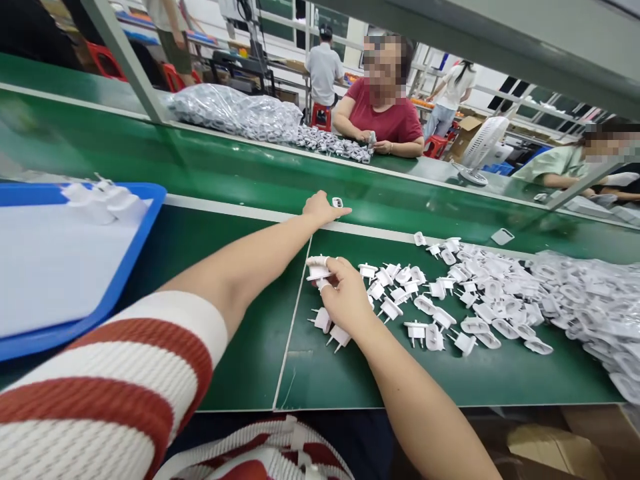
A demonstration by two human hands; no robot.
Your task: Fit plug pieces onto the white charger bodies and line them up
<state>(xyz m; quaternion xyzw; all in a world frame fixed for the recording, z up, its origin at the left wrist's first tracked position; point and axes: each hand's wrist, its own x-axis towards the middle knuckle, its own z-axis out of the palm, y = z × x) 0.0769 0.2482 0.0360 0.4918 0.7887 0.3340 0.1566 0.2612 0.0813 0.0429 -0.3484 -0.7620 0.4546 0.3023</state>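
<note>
Being gripped by the right hand [345,293], a white plastic piece [318,269] is crowded by white two-pin plugs [391,309]; what's held by the left hand [320,209] can't be told.

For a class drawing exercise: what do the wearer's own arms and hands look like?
The left sleeve is white textured knit with broad rust-red bands, ending near the elbow. The left forearm and right forearm are bare; no right sleeve shows. No watch or bracelet is visible.
</note>
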